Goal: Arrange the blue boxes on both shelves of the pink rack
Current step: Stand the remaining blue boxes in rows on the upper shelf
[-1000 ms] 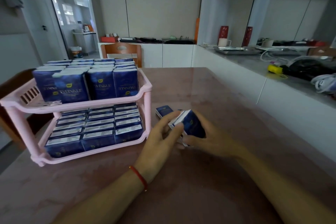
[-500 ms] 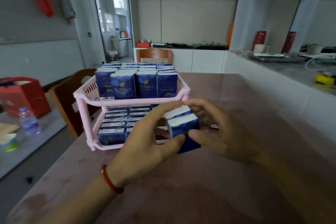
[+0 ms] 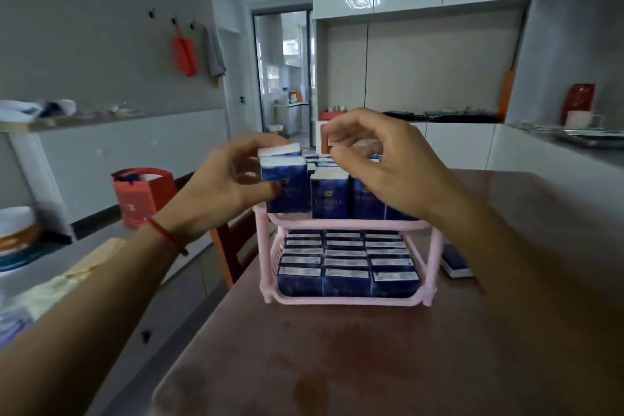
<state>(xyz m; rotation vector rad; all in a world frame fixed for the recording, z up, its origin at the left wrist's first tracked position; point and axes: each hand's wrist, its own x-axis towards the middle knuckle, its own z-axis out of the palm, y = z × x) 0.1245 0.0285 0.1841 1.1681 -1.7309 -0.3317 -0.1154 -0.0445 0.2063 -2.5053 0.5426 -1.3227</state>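
The pink two-shelf rack [image 3: 351, 301] stands on the brown table. Its lower shelf holds rows of blue boxes lying flat [image 3: 344, 262]. Upright blue boxes [image 3: 329, 194] fill the upper shelf. My left hand [image 3: 219, 186] grips a pair of blue boxes [image 3: 285, 184] at the upper shelf's front left corner, thumb on the front face. My right hand [image 3: 381, 162] hovers over the upper shelf's right side with fingers curled and thumb near forefinger, holding nothing that I can see. One more blue box [image 3: 456, 263] lies flat on the table right of the rack.
A wooden chair [image 3: 233, 246] stands at the table's left edge behind the rack. A red bag [image 3: 143, 194] and a bowl [image 3: 17, 230] sit on the low counter to the left. A counter with a red canister [image 3: 577, 101] runs along the right.
Both hands lifted the pair of boxes from the table up to the upper shelf's left corner. My right hand has let go of them. The view turned left.
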